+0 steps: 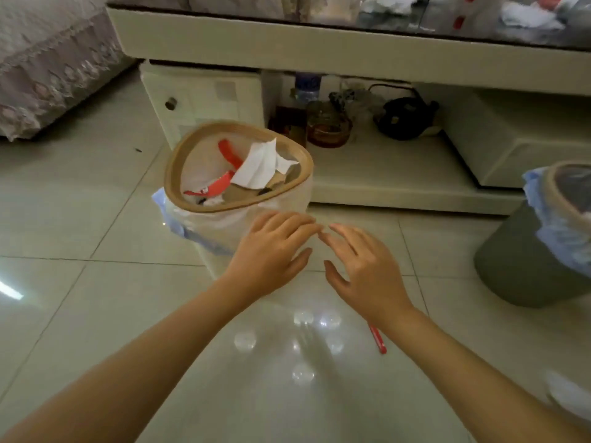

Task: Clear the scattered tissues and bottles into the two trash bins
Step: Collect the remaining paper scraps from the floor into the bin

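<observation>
Two bare forearms reach forward from the bottom edge over a glossy tiled floor. The left hand and right hand hover side by side, palms down, fingers relaxed and slightly spread, holding nothing; their fingertips nearly meet.

Just beyond the left hand stands a pale bin with a tan rim and a clear liner. Inside it lie a white tissue, red wrapper scraps and brown card pieces. A second bin, grey with a blue liner folded over its rim, stands at the right edge, well apart from the first; its contents cannot be made out.

A red pen lies on the floor, partly hidden under the right wrist. Something white and blurred sits on the floor in the bottom right corner.

Behind the bins is a low cream table with a glass top. White tissues lie scattered on the glass at the upper right. On its lower shelf sit a bottle, an amber glass ashtray and a dark teapot. A lace-trimmed cover drapes at the upper left.
</observation>
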Available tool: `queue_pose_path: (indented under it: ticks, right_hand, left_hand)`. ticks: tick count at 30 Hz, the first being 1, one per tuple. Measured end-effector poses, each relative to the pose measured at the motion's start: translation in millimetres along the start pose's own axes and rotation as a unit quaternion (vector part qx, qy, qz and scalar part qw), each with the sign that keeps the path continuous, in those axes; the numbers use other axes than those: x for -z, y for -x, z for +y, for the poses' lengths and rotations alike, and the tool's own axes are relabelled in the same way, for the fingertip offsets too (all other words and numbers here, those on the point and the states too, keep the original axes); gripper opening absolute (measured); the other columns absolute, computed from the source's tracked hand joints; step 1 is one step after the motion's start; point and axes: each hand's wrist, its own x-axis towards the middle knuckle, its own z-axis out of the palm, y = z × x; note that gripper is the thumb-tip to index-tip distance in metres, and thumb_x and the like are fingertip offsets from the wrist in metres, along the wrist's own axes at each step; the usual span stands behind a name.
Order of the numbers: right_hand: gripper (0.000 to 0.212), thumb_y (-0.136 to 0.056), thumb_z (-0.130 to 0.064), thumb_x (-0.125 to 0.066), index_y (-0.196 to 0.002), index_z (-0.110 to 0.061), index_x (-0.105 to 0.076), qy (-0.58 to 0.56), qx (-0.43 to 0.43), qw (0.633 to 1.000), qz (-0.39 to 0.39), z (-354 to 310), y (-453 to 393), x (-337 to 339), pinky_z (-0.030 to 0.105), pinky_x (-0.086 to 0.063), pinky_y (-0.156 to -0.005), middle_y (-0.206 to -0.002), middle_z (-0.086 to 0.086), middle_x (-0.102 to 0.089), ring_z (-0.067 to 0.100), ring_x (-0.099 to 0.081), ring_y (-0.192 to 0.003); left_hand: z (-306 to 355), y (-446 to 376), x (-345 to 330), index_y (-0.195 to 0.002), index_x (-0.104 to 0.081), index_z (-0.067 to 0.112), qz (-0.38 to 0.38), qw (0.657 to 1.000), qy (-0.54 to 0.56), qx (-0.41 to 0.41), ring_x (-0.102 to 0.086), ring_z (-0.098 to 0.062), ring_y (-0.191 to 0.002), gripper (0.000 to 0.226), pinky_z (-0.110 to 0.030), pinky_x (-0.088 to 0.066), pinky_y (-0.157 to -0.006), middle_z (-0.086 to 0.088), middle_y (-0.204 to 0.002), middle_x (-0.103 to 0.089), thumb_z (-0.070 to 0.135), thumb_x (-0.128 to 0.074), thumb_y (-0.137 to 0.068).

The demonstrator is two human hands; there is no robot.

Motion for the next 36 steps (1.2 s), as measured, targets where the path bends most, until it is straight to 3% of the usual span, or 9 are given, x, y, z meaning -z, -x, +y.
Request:
queue_pose_path:
  ticks: [4, 8, 15, 17, 20, 23, 26, 32, 36]
  right_hand:
    - [0.040, -0.085, -0.020, -0.065, -0.124, -0.012, -0.060, 0.028, -0.050, 0.996, -0.062, 35, 88, 8, 0.039, -0.046, -0.097, -0.127, 0.011, -0.059, 0.027, -0.056, -0.115]
    - [0.044, -0.082, -0.021, -0.067, -0.125, -0.012, -0.059, 0.062, -0.106, 0.984, -0.131, 60, 172, 25, 0.038, -0.043, -0.098, -0.129, 0.011, -0.059, 0.028, -0.057, -0.115]
    - [0.044, -0.083, -0.016, -0.064, -0.125, -0.011, -0.058, 0.076, -0.186, 0.965, -0.168, 92, 266, 38, 0.042, -0.044, -0.095, -0.132, 0.014, -0.055, 0.032, -0.055, -0.115]
    - [0.044, -0.080, -0.014, -0.066, -0.124, -0.011, -0.059, 0.071, -0.214, 0.960, -0.167, 95, 290, 37, 0.042, -0.045, -0.093, -0.133, 0.014, -0.054, 0.033, -0.055, -0.114]
    - [0.045, -0.080, -0.016, -0.066, -0.125, -0.011, -0.058, 0.071, -0.247, 0.951, -0.172, 98, 323, 35, 0.044, -0.045, -0.093, -0.133, 0.015, -0.054, 0.033, -0.055, -0.112]
    - [0.045, -0.081, -0.020, -0.060, -0.126, -0.011, -0.055, 0.082, -0.276, 0.939, -0.187, 101, 352, 36, 0.044, -0.044, -0.094, -0.133, 0.014, -0.052, 0.032, -0.054, -0.112]
    - [0.042, -0.086, -0.024, -0.052, -0.126, -0.010, -0.054, 0.070, -0.325, 0.923, -0.194, 107, 379, 37, 0.047, -0.045, -0.095, -0.135, 0.016, -0.052, 0.033, -0.053, -0.116]
    - [0.041, -0.083, -0.022, -0.056, -0.122, -0.009, -0.058, 0.116, -0.399, 0.892, -0.178, 125, 410, 59, 0.042, -0.045, -0.087, -0.132, 0.017, -0.053, 0.033, -0.056, -0.110]
    - [0.051, -0.078, -0.018, -0.068, -0.127, -0.011, -0.056, 0.117, -0.442, 0.874, -0.160, 147, 423, 71, 0.045, -0.049, -0.087, -0.133, 0.016, -0.052, 0.034, -0.055, -0.112]
  left_hand:
    - [48, 9, -50, -0.135, -0.050, 0.023, -0.150, 0.987, 0.044, -0.040, -0.051, -0.022, -0.123, 0.052, -0.039, -0.038, -0.101, 0.000, -0.133, -0.055, 0.034, -0.063, -0.086]
    - [83, -2, -94, -0.148, -0.026, 0.027, -0.330, 0.942, 0.061, -0.031, -0.035, -0.022, -0.136, 0.068, -0.038, -0.033, -0.105, 0.001, -0.151, -0.034, 0.036, -0.061, -0.089]
    - [138, -17, -172, -0.144, -0.031, 0.033, -0.445, 0.889, 0.082, -0.062, -0.048, -0.026, -0.120, 0.071, -0.037, -0.044, -0.088, -0.002, -0.146, -0.038, 0.034, -0.068, -0.083]
    - [149, -16, -188, -0.137, -0.043, 0.033, -0.451, 0.885, 0.082, -0.082, -0.049, -0.027, -0.117, 0.060, -0.036, -0.043, -0.085, -0.002, -0.141, -0.042, 0.042, -0.067, -0.083]
    - [159, -16, -202, -0.115, -0.064, 0.026, -0.388, 0.906, 0.156, -0.059, -0.054, -0.025, -0.109, 0.031, -0.034, -0.044, -0.082, 0.000, -0.121, -0.058, 0.039, -0.060, -0.087]
    - [178, -14, -208, -0.103, -0.071, 0.026, -0.343, 0.909, 0.227, -0.061, -0.060, -0.020, -0.095, 0.020, -0.034, -0.048, -0.076, 0.004, -0.102, -0.064, 0.033, -0.057, -0.091]
    - [220, -15, -212, -0.101, -0.072, 0.025, -0.310, 0.897, 0.302, -0.085, -0.062, -0.016, -0.089, 0.016, -0.035, -0.051, -0.072, 0.006, -0.097, -0.067, 0.024, -0.060, -0.090]
    - [336, -26, -217, -0.118, -0.065, 0.016, -0.331, 0.827, 0.440, -0.114, -0.061, -0.014, -0.093, 0.031, -0.036, -0.051, -0.080, 0.000, -0.107, -0.066, 0.027, -0.063, -0.089]
    - [379, -15, -218, -0.135, -0.043, 0.015, -0.448, 0.797, 0.352, -0.204, -0.052, -0.021, -0.113, 0.087, -0.031, -0.043, -0.086, -0.003, -0.131, -0.052, 0.069, -0.065, -0.070]
